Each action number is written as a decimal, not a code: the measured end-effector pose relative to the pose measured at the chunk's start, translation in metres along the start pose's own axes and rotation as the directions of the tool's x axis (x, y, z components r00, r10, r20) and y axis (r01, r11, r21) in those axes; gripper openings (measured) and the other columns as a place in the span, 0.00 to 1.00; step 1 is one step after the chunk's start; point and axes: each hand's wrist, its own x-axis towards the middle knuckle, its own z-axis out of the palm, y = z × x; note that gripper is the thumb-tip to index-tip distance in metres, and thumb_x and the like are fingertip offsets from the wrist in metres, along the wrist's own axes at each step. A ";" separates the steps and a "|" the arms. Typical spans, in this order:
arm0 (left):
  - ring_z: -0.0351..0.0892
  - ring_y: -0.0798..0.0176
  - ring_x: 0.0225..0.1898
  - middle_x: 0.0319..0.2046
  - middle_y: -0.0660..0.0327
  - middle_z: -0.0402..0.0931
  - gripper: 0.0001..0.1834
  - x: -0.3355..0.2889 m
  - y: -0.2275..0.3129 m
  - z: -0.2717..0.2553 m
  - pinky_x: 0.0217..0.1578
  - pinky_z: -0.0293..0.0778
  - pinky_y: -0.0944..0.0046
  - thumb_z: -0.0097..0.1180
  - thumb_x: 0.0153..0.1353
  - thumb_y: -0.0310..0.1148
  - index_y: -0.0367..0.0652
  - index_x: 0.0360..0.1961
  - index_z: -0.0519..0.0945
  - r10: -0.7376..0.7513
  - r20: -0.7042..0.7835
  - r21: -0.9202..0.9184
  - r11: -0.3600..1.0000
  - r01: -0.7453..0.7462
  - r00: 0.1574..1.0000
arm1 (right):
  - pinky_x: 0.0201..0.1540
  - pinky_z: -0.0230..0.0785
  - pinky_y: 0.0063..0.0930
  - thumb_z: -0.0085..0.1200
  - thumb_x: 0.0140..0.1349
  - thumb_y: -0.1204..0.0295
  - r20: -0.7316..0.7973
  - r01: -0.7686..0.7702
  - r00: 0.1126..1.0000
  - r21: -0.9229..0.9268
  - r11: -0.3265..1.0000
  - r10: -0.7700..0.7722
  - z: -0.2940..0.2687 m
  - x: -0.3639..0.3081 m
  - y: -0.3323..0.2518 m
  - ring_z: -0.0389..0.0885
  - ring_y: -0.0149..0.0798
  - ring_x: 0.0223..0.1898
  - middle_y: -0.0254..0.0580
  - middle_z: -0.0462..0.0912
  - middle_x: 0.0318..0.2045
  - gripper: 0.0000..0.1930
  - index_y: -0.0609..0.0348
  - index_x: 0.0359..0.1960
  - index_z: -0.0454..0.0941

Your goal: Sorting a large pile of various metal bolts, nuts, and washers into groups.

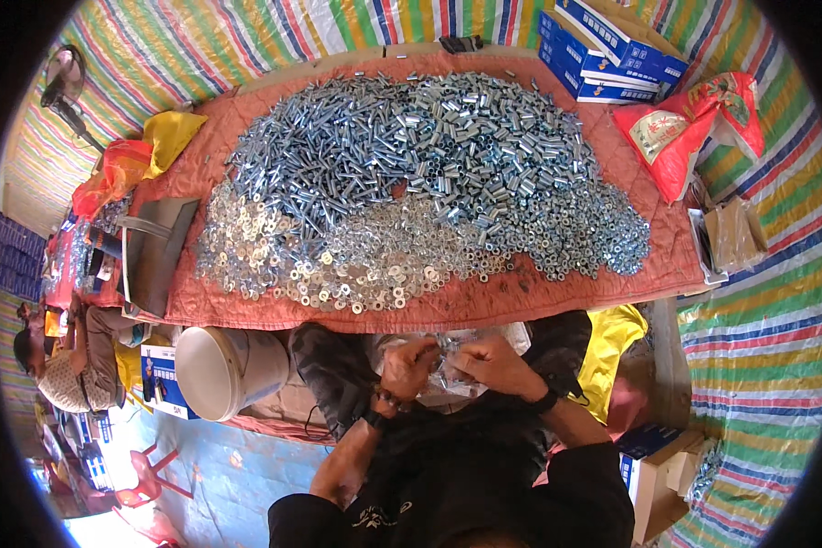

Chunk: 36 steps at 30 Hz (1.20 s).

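Note:
Both my hands are close together over my lap, just below the table's near edge. My left hand (407,367) has its fingers bent and pinched together; what lies in them is too small to make out. Across a narrow gap, my right hand (495,363) is also closed at the fingertips, by some small shiny pieces I cannot name. Clear plastic (449,388) lies in my lap under the hands. On the table ahead are heaped metal bolts or pins (324,151), short metal sleeves (502,151), nuts (603,233) and flat washers (347,274).
A red quilted cloth (539,297) covers the table. At its left stands a metal scoop (160,247); at its right, a red bag (658,142) and blue boxes (612,55). A white bucket (233,365) is left of my knee. Another person (78,365) sits at far left.

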 end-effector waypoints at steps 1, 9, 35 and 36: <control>0.81 0.67 0.23 0.24 0.56 0.80 0.09 -0.005 -0.005 0.000 0.24 0.76 0.68 0.57 0.56 0.24 0.33 0.38 0.80 0.005 -0.007 0.004 1.000 -0.005 1.000 | 0.29 0.67 0.26 0.51 0.64 0.60 0.002 0.009 1.000 -0.003 1.000 -0.009 -0.004 0.003 0.002 0.75 0.27 0.25 0.36 0.77 0.20 0.18 0.67 0.32 0.78; 0.82 0.51 0.31 0.30 0.50 0.81 0.09 0.039 -0.046 -0.030 0.35 0.77 0.60 0.56 0.56 0.34 0.43 0.35 0.84 0.212 0.284 0.428 0.845 -0.321 0.935 | 0.28 0.66 0.38 0.55 0.58 0.61 -0.372 0.086 0.891 -0.423 0.902 -0.259 -0.055 0.053 0.053 0.77 0.48 0.24 0.50 0.77 0.20 0.15 0.64 0.27 0.78; 0.75 0.45 0.36 0.35 0.55 0.70 0.06 0.248 -0.011 -0.115 0.28 0.70 0.49 0.54 0.48 0.24 0.45 0.30 0.76 0.537 -0.227 0.806 0.572 -0.153 0.812 | 0.27 0.69 0.37 0.59 0.56 0.73 -0.460 0.277 0.655 -0.592 0.757 -0.599 -0.075 0.177 0.034 0.77 0.45 0.26 0.43 0.77 0.30 0.12 0.54 0.42 0.76; 0.76 0.45 0.34 0.34 0.57 0.73 0.07 0.236 0.001 -0.111 0.28 0.70 0.48 0.54 0.52 0.24 0.45 0.34 0.75 0.636 -0.261 0.774 0.588 -0.237 0.726 | 0.26 0.68 0.33 0.60 0.56 0.72 -0.485 0.276 0.800 -0.226 0.934 -0.354 -0.076 0.168 0.030 0.77 0.39 0.27 0.41 0.77 0.30 0.11 0.57 0.40 0.77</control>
